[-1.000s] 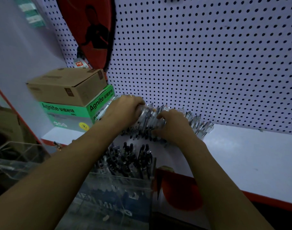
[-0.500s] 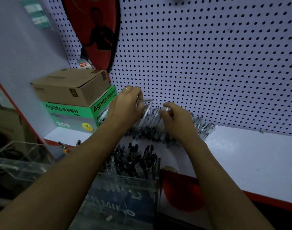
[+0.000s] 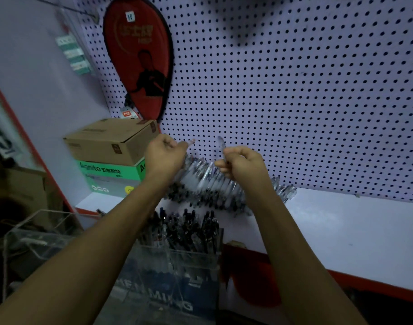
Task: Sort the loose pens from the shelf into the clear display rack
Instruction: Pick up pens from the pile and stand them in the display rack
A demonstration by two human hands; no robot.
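A heap of loose clear-barrelled pens (image 3: 214,186) lies on the white shelf (image 3: 341,231) against the pegboard. My left hand (image 3: 164,158) is raised above the heap and grips pens, one tip poking out to the right. My right hand (image 3: 243,164) is also lifted and pinches a pen that points upward. The clear display rack (image 3: 177,261) stands at the shelf's front edge below my forearms, with several dark-capped pens upright in it.
A brown cardboard box (image 3: 111,140) sits on a green box (image 3: 111,177) at the shelf's left end. A red racket cover (image 3: 139,59) hangs on the pegboard (image 3: 294,90). Another clear acrylic case (image 3: 36,238) stands at lower left. The shelf has a red front edge (image 3: 365,281).
Both hands have risen from the pen heap, each lifting pens up in front of the pegboard. The view has tilted up a little.
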